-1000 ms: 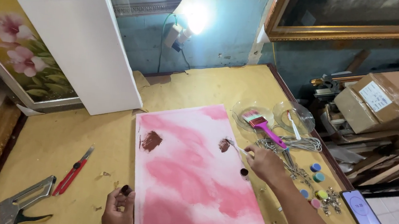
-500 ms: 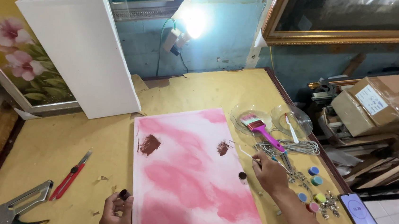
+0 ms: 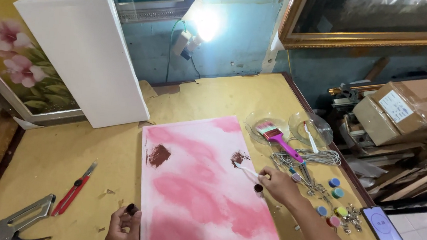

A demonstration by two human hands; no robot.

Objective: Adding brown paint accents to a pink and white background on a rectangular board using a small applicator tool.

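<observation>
Two hands work the pink-washed canvas (image 3: 203, 185) lying flat on the desk (image 3: 69, 149), centre frame: the right hand (image 3: 279, 183) pinches a thin brush (image 3: 246, 169) toward a brown blotch (image 3: 238, 158); the left hand (image 3: 122, 229), bottom edge, curls around a small dark cap (image 3: 132, 209), steadying the canvas corner.

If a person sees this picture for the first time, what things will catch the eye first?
First, the pink-washed canvas lying flat in the middle of the yellow table, with two dark brown paint patches. The right hand holds a thin brush at the right-hand patch, beside a small dark pot. Behind, a bright lamp glares on the blue wall, beside a blank white canvas.
</observation>
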